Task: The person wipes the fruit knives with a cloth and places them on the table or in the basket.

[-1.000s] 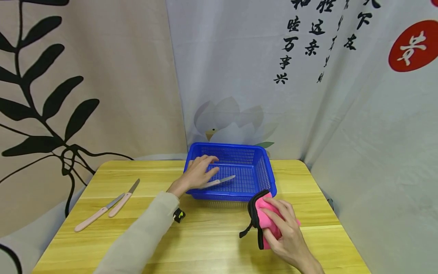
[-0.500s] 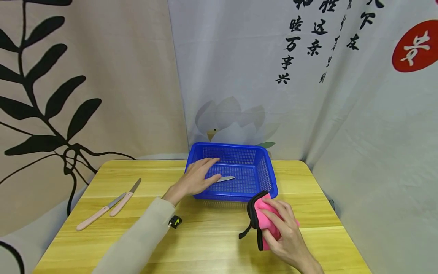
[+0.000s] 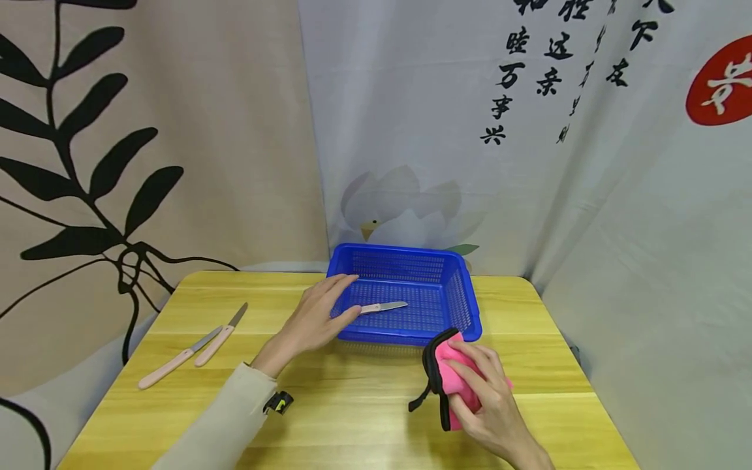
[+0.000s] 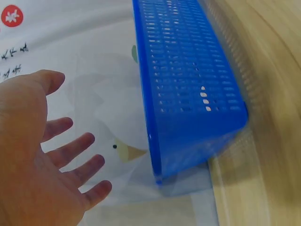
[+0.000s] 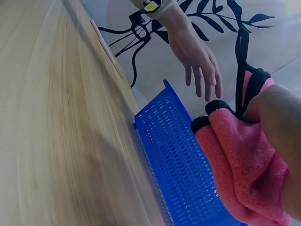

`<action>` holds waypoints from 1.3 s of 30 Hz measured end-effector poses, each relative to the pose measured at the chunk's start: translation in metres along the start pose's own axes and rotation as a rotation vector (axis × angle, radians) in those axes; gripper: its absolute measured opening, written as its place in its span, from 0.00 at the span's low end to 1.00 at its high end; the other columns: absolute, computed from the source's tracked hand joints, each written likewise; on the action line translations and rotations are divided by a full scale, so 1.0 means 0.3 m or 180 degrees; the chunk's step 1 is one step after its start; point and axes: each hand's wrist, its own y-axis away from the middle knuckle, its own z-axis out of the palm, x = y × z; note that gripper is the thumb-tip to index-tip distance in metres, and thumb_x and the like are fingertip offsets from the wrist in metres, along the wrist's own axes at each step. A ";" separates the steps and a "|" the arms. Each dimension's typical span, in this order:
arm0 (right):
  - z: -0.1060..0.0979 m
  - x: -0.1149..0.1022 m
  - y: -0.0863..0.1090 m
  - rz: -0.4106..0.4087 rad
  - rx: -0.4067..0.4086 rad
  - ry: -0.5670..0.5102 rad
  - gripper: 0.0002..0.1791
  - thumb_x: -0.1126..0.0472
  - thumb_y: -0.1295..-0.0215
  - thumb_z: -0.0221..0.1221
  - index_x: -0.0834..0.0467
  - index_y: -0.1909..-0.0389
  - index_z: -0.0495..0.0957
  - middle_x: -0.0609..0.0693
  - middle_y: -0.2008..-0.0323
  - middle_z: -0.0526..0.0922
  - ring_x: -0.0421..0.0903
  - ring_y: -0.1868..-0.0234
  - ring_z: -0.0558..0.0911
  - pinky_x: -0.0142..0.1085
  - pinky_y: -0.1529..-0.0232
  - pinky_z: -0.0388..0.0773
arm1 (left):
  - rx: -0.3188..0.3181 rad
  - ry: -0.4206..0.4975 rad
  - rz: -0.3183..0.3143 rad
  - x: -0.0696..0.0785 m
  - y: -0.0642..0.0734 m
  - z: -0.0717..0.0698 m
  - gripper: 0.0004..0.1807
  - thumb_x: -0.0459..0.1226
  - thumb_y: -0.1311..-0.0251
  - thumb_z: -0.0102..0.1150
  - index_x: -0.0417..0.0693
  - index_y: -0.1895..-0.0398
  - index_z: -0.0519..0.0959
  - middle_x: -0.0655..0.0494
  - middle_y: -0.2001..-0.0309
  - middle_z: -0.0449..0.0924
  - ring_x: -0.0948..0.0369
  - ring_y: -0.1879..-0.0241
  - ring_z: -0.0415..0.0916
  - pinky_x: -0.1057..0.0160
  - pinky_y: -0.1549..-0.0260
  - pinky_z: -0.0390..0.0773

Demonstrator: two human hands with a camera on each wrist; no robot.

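Note:
My left hand (image 3: 314, 314) hovers over the left rim of the blue plastic basket (image 3: 411, 340), its fingers spread and holding nothing. The left wrist view shows that same hand (image 4: 42, 155) apart from the basket's side. Inside the basket lies a knife (image 3: 384, 307) with a pale pink handle, its handle end hidden behind my thumb. My right hand (image 3: 493, 398) grips a folded pink cloth (image 3: 457, 372) with black edging and a hanging black loop, in front of the basket's right corner. Up close, the cloth (image 5: 244, 160) looks fluffy.
Two more knives with pale pink handles, one nearer (image 3: 176, 362) and one farther (image 3: 220, 339), lie close together on the left of the wooden table (image 3: 341, 418). A printed curtain (image 3: 247, 130) hangs behind the table.
My left hand has drawn back leftward and toward me from over the basket, uncovering more of the knife there. The right hand keeps its hold on the cloth. The head view has shifted slightly.

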 end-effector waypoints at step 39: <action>0.063 -0.006 -0.014 -0.0104 -0.0030 -0.0172 0.32 0.74 0.56 0.65 0.61 0.43 0.90 0.67 0.33 0.84 0.59 0.34 0.76 0.29 0.21 0.65 | 0.0611 -0.0208 -0.0977 -0.397 0.553 -0.216 0.35 0.46 0.20 0.68 0.37 0.19 0.72 0.28 0.23 0.74 0.23 0.27 0.70 0.20 0.34 0.69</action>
